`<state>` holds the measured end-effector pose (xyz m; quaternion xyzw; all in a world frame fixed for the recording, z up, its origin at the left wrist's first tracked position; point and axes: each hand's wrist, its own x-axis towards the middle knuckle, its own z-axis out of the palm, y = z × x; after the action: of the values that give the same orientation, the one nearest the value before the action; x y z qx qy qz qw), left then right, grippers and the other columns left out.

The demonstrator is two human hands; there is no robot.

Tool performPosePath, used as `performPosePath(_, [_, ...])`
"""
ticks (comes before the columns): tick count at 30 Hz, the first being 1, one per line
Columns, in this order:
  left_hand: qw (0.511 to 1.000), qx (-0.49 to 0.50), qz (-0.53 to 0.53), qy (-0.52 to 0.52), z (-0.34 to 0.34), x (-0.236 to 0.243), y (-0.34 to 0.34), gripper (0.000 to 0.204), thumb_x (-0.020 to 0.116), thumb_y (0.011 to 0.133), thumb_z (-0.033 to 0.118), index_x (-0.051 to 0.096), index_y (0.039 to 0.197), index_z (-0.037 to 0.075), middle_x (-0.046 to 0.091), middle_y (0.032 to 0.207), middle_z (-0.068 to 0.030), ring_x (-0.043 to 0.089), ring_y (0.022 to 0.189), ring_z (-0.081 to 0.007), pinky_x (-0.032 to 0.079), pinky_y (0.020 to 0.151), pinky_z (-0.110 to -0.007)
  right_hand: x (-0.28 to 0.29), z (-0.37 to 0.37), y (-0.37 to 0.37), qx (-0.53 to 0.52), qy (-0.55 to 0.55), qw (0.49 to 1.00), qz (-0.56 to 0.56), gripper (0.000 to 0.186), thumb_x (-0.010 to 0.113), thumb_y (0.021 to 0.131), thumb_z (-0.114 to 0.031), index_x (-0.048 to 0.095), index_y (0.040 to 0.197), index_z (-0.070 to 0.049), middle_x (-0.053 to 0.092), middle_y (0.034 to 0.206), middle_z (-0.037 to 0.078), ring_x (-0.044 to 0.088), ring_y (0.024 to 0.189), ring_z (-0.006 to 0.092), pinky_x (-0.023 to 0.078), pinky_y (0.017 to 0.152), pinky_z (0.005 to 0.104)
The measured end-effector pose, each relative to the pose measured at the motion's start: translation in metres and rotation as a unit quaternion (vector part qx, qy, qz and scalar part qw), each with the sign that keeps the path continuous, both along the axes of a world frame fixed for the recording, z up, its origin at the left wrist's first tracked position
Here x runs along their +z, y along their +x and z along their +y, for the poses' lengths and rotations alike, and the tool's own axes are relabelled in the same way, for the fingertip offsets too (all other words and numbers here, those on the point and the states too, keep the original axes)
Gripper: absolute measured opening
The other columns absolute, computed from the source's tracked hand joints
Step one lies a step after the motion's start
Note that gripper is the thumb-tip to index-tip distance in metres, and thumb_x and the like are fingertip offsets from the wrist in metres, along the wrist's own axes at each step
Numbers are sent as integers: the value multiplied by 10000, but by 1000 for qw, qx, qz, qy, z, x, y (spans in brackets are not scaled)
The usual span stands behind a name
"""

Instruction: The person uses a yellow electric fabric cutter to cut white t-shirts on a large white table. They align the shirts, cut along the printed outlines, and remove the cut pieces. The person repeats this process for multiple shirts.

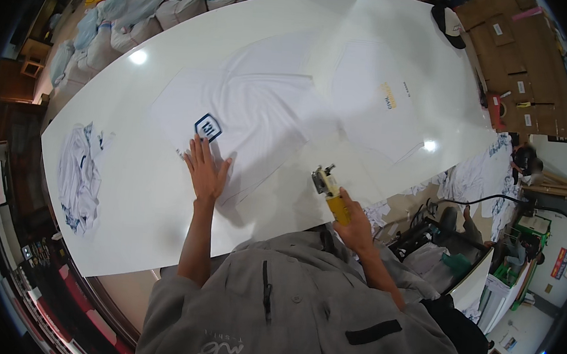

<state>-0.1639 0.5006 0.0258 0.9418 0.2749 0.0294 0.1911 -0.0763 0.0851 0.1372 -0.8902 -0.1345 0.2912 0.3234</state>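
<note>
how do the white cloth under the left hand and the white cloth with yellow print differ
The left cloth is creased in folds; the right cloth lies flatter. The left cloth bears a blue-edged badge; the right cloth has yellow print. The left hand rests on the left cloth; neither hand touches the right cloth. Both are white, on the white table.

The cloth (256, 99) is white, and its badge (209, 128) has a border of dark blue; the other piece (366, 77), also white, carries yellow and dark print (389, 97). The hand tool (334, 201) looks to me yellow (its head (321, 179) more greyish), and the person's shirt (311, 304) is grey.
</note>
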Motion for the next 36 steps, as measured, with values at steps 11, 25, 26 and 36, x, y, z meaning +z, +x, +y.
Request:
performPosePath(11, [995,-95,14,28,-14,-7,-81,1030,612,956,736,331,1671,51,216,1781,-166,145,1661,-350,92,1303,-662,-26,98,-100,-19,-31,997,-70,926,743,826,-96,386,1667,-247,624,1219,199,666,1107,410,561,962,464])
performPosePath(25, [994,-105,10,7,-8,-7,-80,1063,612,944,733,295,1673,28,175,1786,-182,117,1663,-364,95,1282,-699,-25,140,-104,-59,-42,995,-66,952,724,825,-79,341,1680,-252,619,1258,214,650,1154,435,548,982,496])
performPosePath(26, [994,-106,9,3,-8,-7,-80,1061,614,944,731,298,1671,26,177,1785,-184,118,1663,-365,96,1281,-700,-26,144,-103,-60,-36,994,-80,951,726,824,-92,347,1679,-268,617,1242,208,658,1129,437,557,959,499])
performPosePath(36, [995,-98,18,-1,-8,-8,-79,1058,640,930,721,315,1665,33,191,1782,-175,128,1664,-341,96,1288,-689,-30,168,-89,-75,-21,989,-123,942,712,833,-102,339,1681,-278,609,1214,219,660,1094,456,557,931,522])
